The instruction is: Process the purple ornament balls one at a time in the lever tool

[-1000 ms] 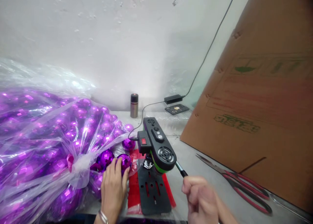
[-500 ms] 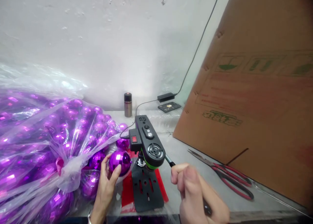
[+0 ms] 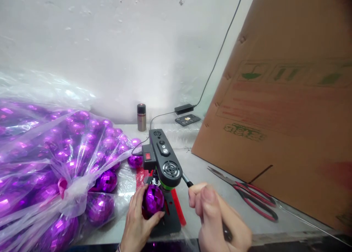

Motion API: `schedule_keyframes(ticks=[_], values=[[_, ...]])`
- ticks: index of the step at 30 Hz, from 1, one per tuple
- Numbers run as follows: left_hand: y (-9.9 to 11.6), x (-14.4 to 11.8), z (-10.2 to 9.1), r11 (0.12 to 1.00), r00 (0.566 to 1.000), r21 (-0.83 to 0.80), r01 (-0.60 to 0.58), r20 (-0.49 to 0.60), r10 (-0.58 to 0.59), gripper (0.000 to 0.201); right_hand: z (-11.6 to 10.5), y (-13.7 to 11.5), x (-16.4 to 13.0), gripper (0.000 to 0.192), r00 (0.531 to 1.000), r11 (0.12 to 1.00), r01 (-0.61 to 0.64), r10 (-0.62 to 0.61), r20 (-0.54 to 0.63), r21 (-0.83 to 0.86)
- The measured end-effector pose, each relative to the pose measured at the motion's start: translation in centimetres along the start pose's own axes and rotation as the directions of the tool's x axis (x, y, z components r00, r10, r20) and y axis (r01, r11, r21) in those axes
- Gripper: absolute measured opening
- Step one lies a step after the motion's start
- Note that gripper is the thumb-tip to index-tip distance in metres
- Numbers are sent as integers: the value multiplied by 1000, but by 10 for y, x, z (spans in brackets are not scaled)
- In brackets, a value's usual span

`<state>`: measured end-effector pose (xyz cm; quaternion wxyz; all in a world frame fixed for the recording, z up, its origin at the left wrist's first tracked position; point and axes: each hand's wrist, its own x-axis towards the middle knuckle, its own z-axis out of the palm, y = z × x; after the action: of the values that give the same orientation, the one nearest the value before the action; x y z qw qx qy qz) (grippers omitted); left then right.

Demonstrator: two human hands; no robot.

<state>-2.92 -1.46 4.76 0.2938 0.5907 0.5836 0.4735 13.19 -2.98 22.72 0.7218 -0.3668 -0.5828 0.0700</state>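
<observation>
The right hand (image 3: 217, 222) is closed around the lever handle (image 3: 187, 181) of the small black press machine (image 3: 164, 160). The left hand (image 3: 139, 222) grips 1 purple faceted ball (image 3: 153, 200) on the machine's base plate (image 3: 171, 222), under its head. Red-handled scissors (image 3: 247, 197) lie to the right. Further left sits a clear bag of purple balls (image 3: 55, 160). A small metal bottle (image 3: 141, 117) stands by the wall.

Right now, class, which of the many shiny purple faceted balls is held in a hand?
The purple faceted ball on the black machine base, gripped by the left hand. All the others lie loose on the table or in the clear plastic bag.
</observation>
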Motion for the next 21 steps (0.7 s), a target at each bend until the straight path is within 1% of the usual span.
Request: schedule_keyframes(ticks=[2, 6, 9, 13, 17, 21], values=[[2, 2, 6, 1000, 1000, 10, -21, 7, 21, 76, 0, 0, 0, 41, 1000, 1000, 2, -2, -3, 3], [9, 5, 13, 1000, 999, -2, -9, 51, 9, 80, -1, 1, 1, 41, 1000, 1000, 1, -1, 6, -2], [14, 6, 11, 1000, 997, 5, -1, 74, 1, 80, -1, 0, 2, 41, 1000, 1000, 0, 0, 10, 0], [20, 9, 5, 1000, 996, 26, 11, 86, -13, 75, -1, -1, 3, 40, 1000, 1000, 0, 0, 7, -1], [23, 13, 4, 999, 998, 32, 14, 66, -16, 76, -1, -3, 4, 40, 1000, 1000, -18, 18, 7, -1], [19, 14, 8, 999, 999, 28, -23, 48, 22, 77, -1, -3, 4, 41, 999, 1000, -18, 18, 27, 2]])
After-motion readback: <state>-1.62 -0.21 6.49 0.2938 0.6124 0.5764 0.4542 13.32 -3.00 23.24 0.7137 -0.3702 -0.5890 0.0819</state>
